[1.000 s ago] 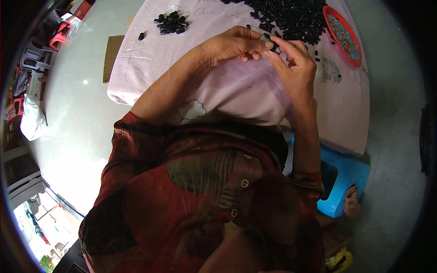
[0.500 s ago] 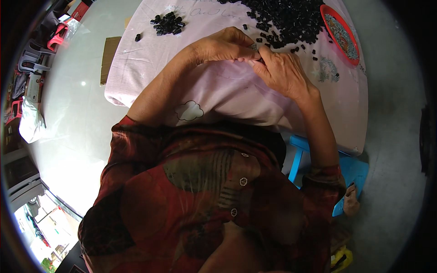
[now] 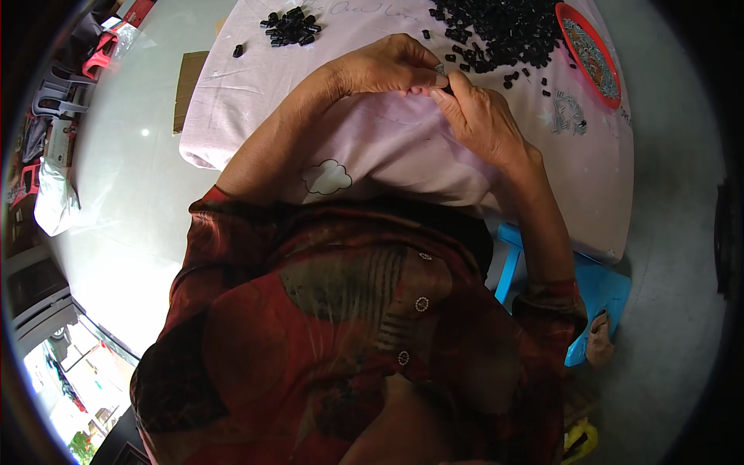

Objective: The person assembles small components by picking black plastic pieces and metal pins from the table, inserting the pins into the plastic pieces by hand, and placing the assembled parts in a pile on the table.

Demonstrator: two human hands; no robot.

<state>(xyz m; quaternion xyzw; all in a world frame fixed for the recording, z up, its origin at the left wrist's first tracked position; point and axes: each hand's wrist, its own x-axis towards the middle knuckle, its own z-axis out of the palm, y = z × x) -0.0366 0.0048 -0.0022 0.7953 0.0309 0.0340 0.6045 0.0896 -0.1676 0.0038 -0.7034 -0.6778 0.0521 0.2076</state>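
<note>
Both hands meet over the near part of the table, fingertips together. My left hand point(image 3: 384, 70) is closed, its thumb and fingers pinched; a bit of silvery metal point(image 3: 439, 70) shows between them. My right hand point(image 3: 488, 120) is closed as well, thumb and forefinger pressed against a small black piece point(image 3: 448, 88) at the left fingertips. Fingers cover most of it. Just beyond lies a large heap of small black plastic pieces point(image 3: 504, 31). A smaller pile of black pieces point(image 3: 293, 28) sits at the far left, with a single black piece point(image 3: 238, 50) beside it.
Right of the heap stands a red tray point(image 3: 617, 99) of small metal parts. Loose silvery metal parts point(image 3: 570, 115) lie nearer on the pink tablecloth point(image 3: 256, 101). A blue stool point(image 3: 601, 291) is at my right; cardboard point(image 3: 188, 93) shows past the table's left edge.
The view has shifted slightly, so the table things sit a little higher and further right. Both hands stay together in nearly the same pinch, with small finger movements.
</note>
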